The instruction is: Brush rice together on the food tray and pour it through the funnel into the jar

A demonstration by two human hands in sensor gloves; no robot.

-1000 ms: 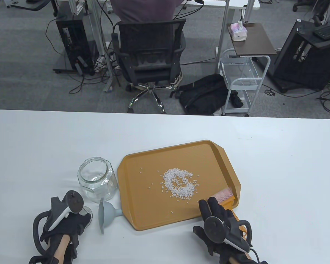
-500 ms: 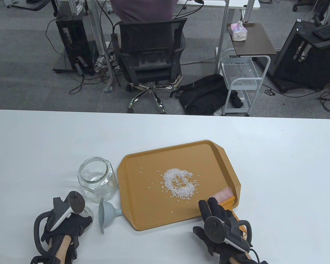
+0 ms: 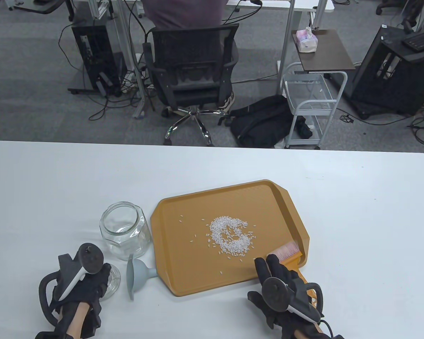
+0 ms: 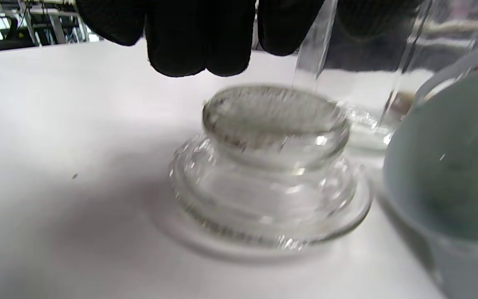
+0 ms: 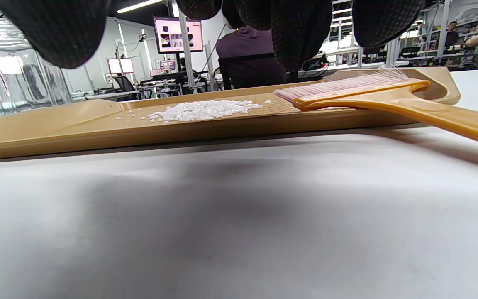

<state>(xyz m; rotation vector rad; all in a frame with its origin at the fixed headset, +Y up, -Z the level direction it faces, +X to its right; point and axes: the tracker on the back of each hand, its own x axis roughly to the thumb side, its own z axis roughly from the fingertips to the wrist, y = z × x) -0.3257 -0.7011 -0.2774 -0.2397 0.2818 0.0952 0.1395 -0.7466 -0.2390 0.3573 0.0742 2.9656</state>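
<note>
Left hand [image 3: 79, 282]: has drawn back off the glass lid [image 4: 270, 166], fingers hanging loose above it, holding nothing. Jar [image 3: 125, 229] now open beside the funnel [image 3: 136, 273]. Right hand [image 3: 282, 282]: unmoved, fingers straight over the brush [image 5: 371, 93]. Rice [image 3: 229, 236] unswept mid-tray [image 3: 198, 282]; brushing probably next.
</note>
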